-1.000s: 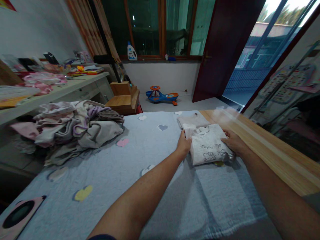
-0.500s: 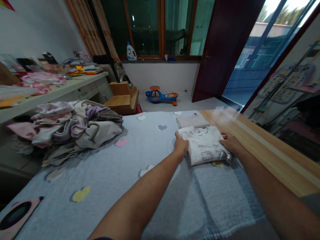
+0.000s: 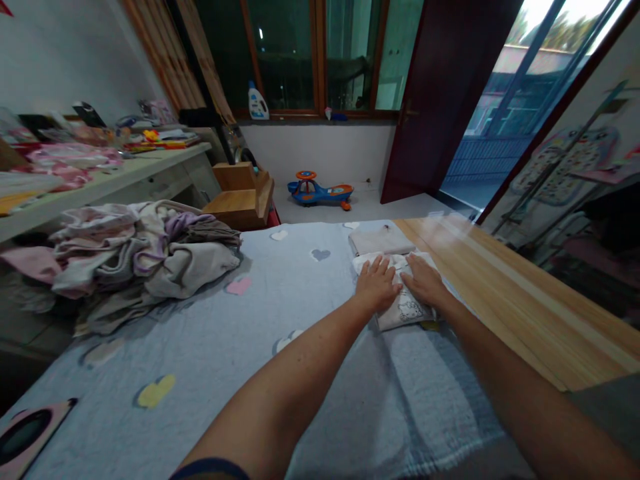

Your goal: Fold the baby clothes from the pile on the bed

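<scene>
A white folded shirt [image 3: 409, 310] with a dark printed drawing lies on the blue cloth with hearts. My left hand [image 3: 379, 283] rests flat on its left half, fingers spread. On the shirt's right half lies my right hand [image 3: 424, 280], also flat with the fingers apart. The two hands are close together and cover much of the shirt's upper part. Just behind it sits another folded light garment [image 3: 383, 241], which neither hand touches.
A heap of rumpled clothes [image 3: 150, 257] lies on the left of the blue cloth [image 3: 215, 373]. A pink-edged object [image 3: 30, 433] is at the lower left. Bare wooden board [image 3: 500, 287] runs along the right. A ride-on toy [image 3: 320, 193] stands on the floor beyond.
Both hands have left the shirt's side edges and moved inward onto its top, where they now lie flat. The shirt stays in about the same place.
</scene>
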`<state>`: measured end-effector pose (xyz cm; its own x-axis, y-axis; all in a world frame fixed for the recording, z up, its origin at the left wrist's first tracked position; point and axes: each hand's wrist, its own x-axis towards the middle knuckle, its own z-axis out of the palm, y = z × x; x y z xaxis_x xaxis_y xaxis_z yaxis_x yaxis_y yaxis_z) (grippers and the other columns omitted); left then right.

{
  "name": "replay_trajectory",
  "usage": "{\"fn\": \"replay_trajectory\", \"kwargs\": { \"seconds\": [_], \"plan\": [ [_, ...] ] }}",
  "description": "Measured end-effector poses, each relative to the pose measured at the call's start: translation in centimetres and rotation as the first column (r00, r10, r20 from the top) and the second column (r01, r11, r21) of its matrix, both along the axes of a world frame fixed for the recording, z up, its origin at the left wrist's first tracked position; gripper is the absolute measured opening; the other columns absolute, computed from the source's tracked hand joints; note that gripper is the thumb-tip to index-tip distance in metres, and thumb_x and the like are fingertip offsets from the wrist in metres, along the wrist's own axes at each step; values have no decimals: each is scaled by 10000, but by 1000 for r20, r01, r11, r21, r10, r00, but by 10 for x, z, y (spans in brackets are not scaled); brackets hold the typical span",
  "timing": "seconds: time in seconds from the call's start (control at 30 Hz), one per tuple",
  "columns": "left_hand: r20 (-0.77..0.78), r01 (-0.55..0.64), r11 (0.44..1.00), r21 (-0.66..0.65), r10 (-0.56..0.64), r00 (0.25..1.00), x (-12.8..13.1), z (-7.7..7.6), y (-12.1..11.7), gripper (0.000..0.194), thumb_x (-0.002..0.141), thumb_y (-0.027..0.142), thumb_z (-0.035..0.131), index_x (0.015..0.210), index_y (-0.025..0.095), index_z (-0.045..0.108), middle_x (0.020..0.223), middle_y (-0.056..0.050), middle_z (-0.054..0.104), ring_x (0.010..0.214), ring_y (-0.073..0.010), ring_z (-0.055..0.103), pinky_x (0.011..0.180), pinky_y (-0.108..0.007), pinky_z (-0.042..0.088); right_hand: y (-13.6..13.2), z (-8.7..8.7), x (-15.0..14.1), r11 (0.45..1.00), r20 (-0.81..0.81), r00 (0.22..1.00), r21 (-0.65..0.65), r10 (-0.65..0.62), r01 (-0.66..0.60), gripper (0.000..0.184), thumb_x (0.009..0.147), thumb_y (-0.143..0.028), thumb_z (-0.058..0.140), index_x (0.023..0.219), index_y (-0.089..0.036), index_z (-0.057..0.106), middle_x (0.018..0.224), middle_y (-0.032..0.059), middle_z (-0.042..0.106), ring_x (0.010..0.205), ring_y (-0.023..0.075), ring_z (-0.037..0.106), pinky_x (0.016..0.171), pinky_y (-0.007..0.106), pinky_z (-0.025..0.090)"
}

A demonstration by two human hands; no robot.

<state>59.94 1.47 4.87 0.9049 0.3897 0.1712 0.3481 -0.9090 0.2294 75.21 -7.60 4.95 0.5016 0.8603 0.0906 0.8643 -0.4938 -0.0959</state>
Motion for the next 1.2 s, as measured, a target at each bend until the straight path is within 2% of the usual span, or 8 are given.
{"fn": "replay_trajectory", "kwargs": {
  "seconds": [0.17,0.3,0.43,0.63,0.77,0.83,1.0,1.2],
  "plan": [
    [-127,22,999,-28,-25,992,3,-13,10,621,966,584,258,1444,215,400,1568,-102,336,1450,-275,268,1153,-495,244,8,-13,-15,973,-33,992,-199,-124,115,607,972,-478,228,1517,-220,300,1632,81,167,1483,338,131,1104,651,225],
    [-105,23,1000,-5,-24,994,2,-11,11,614,945,602,310,1406,222,451,1515,-127,414,1412,-294,337,1158,-540,196,7,-14,-13,970,-40,991,-214,-125,114,613,973,-504,188,1523,-255,290,1638,63,146,1488,322,106,1102,652,218],
    [4,27,1000,-4,-27,1000,5,-9,12,590,897,596,443,1316,192,544,1564,-145,325,1483,-320,165,1189,-542,41,7,-14,-14,976,-45,992,-188,-116,105,617,969,-515,196,1516,-253,310,1631,72,174,1482,334,119,1096,668,209],
    [-3,-3,965,-261,3,1000,12,-2,22,585,766,544,652,1229,191,586,1423,-156,511,1366,-334,407,1155,-466,239,7,-13,-15,976,-56,992,-191,-113,100,596,971,-495,227,1510,-260,328,1629,77,180,1479,337,129,1092,670,209],
    [11,2,956,-293,1,1000,13,-4,29,698,718,585,689,1276,186,559,1426,-142,515,1368,-307,412,1161,-394,252,7,-12,-14,974,-61,991,-199,-122,107,595,972,-491,235,1513,-261,326,1627,80,186,1480,334,135,1098,661,205],
    [26,-3,962,-271,11,1000,9,-6,27,700,751,586,667,1313,192,530,1467,-137,474,1397,-297,372,1175,-408,224,8,-12,-14,972,-59,990,-207,-130,116,596,972,-496,232,1514,-267,322,1628,77,187,1481,330,137,1104,656,198],
    [67,-24,990,-142,34,997,-27,-5,8,527,922,490,508,1380,232,472,1581,-108,309,1480,-269,206,1197,-509,124,8,-10,-15,969,-62,990,-221,-128,111,605,974,-510,214,1520,-267,308,1631,74,175,1484,325,134,1107,653,206],
    [12,-78,995,-66,79,997,-131,-8,0,586,918,484,527,1449,265,413,1597,-95,277,1494,-292,150,1192,-552,130,9,-4,-11,966,-87,989,-241,-118,94,596,966,-499,266,1512,-266,324,1614,89,234,1475,334,179,1089,672,238]
  ]
}}
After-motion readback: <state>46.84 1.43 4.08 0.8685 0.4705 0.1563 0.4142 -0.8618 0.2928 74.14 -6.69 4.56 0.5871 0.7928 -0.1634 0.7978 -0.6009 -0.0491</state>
